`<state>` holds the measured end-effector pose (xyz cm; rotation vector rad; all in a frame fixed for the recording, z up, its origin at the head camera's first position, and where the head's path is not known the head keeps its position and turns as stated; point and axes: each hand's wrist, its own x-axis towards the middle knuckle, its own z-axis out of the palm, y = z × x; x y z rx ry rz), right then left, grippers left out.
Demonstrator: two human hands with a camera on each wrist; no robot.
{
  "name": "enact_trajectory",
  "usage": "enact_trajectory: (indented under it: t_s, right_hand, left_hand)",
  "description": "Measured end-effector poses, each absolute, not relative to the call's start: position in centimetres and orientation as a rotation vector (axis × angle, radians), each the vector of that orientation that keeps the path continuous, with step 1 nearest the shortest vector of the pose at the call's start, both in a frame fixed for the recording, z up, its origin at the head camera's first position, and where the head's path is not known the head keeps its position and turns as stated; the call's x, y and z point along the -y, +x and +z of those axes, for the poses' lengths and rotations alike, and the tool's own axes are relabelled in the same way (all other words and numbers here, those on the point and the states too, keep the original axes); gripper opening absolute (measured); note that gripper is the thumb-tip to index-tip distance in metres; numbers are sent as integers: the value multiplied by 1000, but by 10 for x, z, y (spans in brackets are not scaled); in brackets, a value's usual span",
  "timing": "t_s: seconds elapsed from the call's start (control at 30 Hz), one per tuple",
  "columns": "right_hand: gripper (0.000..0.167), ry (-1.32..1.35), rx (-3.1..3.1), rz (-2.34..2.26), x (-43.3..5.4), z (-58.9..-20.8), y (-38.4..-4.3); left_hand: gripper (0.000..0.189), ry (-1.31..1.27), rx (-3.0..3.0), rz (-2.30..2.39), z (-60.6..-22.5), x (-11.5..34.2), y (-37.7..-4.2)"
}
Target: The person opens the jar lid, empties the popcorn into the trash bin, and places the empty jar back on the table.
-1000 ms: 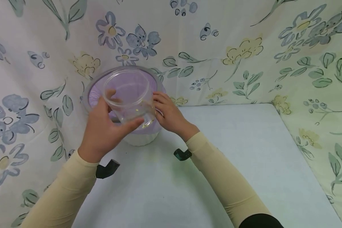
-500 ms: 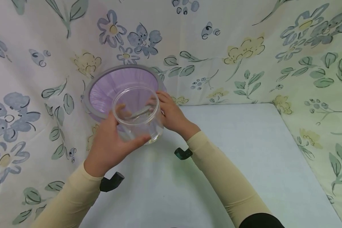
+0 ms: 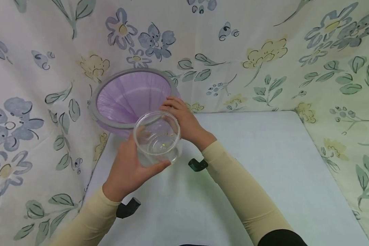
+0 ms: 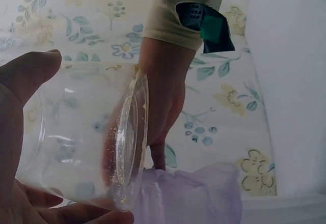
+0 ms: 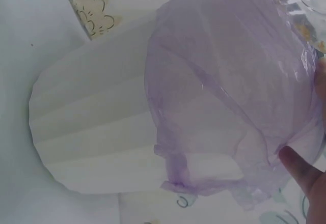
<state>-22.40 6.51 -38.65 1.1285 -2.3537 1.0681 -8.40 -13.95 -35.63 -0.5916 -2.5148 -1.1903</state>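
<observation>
A clear plastic tub (image 3: 156, 136) with crumbs of yellow residue in its bottom is in my left hand (image 3: 127, 171), thumb on the near side and fingers round the far side. In the left wrist view more residue clings along the edge of the tub (image 4: 76, 127). Behind it stands a white ribbed trash bin (image 5: 97, 117) with a grey rim (image 3: 93, 106), lined with a purple bag (image 3: 132, 90). My right hand (image 3: 184, 119) grips the bin's rim, its thumb (image 5: 298, 170) pressing the bag's overhang from outside; the tub partly hides its fingers in the head view.
The bin stands at the back left of a white-covered table (image 3: 258, 164), close to a flower-patterned cloth (image 3: 221, 68) that hangs behind and at both sides. Black wrist cameras (image 3: 128, 207) sit on both sleeves.
My left hand has brought the tub from over the bin's mouth down and to the right, towards me, uncovering the bag's inside. The right hand has hardly moved.
</observation>
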Motion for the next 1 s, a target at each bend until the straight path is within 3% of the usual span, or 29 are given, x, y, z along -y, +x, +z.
enact_trajectory:
  t_s: [0.2, 0.7, 1.0]
  right_hand:
    - [20, 1118, 2334, 1109, -67, -385, -223]
    - [21, 1148, 2306, 1079, -58, -393, -215]
    - [21, 1121, 2294, 1066, -65, -385, -218]
  left_hand:
    - [108, -568, 2560, -1324, -375, 137, -77]
    - [100, -433, 2706, -1461, -433, 137, -52]
    - [104, -476, 2713, -1687, -453, 130, -57]
